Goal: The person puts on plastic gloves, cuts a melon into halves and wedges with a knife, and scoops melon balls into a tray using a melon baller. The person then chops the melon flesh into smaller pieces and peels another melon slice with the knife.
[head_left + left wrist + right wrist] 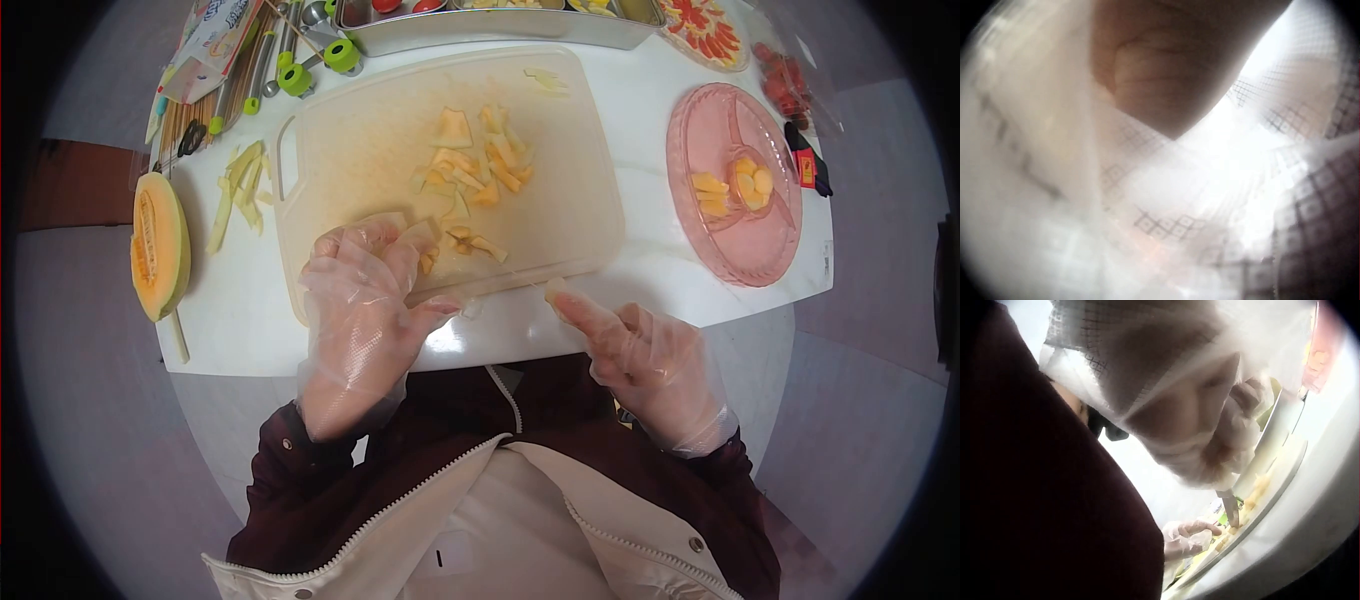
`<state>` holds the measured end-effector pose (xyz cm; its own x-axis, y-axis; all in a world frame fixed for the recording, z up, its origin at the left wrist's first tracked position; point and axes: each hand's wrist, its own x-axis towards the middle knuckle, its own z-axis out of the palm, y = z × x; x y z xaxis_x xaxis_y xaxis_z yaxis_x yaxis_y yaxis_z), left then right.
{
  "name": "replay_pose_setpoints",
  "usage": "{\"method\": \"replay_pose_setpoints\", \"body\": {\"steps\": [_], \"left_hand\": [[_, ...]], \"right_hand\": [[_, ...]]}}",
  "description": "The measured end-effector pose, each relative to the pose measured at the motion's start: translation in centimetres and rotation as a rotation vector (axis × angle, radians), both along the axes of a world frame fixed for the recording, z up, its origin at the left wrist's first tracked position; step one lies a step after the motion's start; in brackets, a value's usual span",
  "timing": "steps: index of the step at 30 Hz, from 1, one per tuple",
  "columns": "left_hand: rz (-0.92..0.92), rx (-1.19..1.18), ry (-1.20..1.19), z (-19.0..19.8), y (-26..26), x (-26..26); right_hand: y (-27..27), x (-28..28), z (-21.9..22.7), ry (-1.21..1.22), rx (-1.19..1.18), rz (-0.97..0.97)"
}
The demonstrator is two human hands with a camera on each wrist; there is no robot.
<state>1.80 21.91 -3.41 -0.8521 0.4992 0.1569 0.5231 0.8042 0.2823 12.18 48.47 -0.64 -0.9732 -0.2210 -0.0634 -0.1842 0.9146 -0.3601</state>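
Note:
My gloved left hand (pixel 365 290) lies over the lower left of the white cutting board (pixel 350 120), thumb spread away from the other fingers. Its fingertips are right at pale orange melon pieces (pixel 426 240), partly covering them. My gloved right hand (pixel 645 360) grips a knife just off the board's near edge; the knife's blade (pixel 1230 509) points toward the melon in the right wrist view. More cut melon pieces (pixel 465 170) lie mid-board. Clear glove plastic fills most of the left wrist view.
A half melon (pixel 160 245) and green peel strips (pixel 238 190) lie to the left. Tools with green ends (pixel 295 78) and a metal tray (pixel 500 32) stand behind. On the right is a pink divided plate (pixel 705 120) with melon pieces, near red fruit (pixel 785 80).

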Motion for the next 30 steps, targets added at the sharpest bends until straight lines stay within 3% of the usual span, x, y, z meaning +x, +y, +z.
{"method": "replay_pose_setpoints", "body": {"steps": [4,6,9,16,18,21,30], "left_hand": [[-0.002,0.000,0.009,0.1,0.3,0.2],[0.002,-0.012,0.044,0.0,0.3,0.1],[0.009,0.000,0.052,-0.2,0.2,-0.2],[-0.046,-0.022,0.065,0.0,0.4,-0.3],[-0.039,-0.032,0.073,-0.1,0.2,-0.1],[-0.029,-0.043,0.078,-0.4,0.0,-0.1],[-0.053,-0.044,0.061,-0.3,1.3,-0.3]], "right_hand": [[-0.9,0.1,-0.6,-0.012,-0.092,-0.073],[-0.7,-0.3,-1.0,-0.091,-0.317,-0.098],[-0.4,-0.1,-1.9,-0.143,-0.466,-0.129],[-0.5,-0.2,-1.3,-0.239,-0.404,-0.113],[-0.5,-0.3,-1.9,-0.151,-0.559,-0.121],[-0.6,-0.3,-1.2,-0.232,-0.672,-0.211],[2.3,1.2,0.8,-0.249,-0.712,-0.325]]}}
